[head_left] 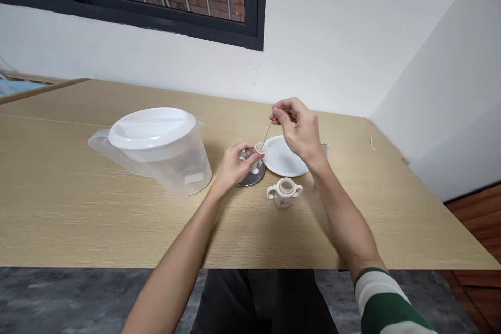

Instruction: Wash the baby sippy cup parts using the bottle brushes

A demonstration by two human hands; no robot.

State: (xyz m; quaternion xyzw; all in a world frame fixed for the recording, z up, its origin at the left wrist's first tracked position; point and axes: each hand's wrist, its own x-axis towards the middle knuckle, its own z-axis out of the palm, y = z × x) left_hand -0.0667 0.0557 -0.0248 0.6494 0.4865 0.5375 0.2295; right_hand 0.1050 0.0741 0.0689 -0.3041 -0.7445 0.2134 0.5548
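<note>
My left hand [238, 163] is closed on a small whitish round cap [260, 148], held tilted above a round metal dish [250, 181]. Small white parts [255, 169] lie in that dish, partly hidden by my fingers. From above, my right hand [299, 125] pinches a thin wire-like stick [266, 133], whose lower end reaches into the cap. What is on the stick's tip is too small to tell. A cream two-handled baby cup [284, 193] stands upright and uncapped nearer to me. Behind it sits a white plate [282, 164], partly covered by my right hand and forearm.
To the left stands a large clear plastic pitcher [183, 167] with a white lid [152, 128]. A small thin white piece [372, 144] lies at the right on the wooden table [117, 224]. Something small and shiny [324, 147] shows beside my right wrist. A wall and window are behind.
</note>
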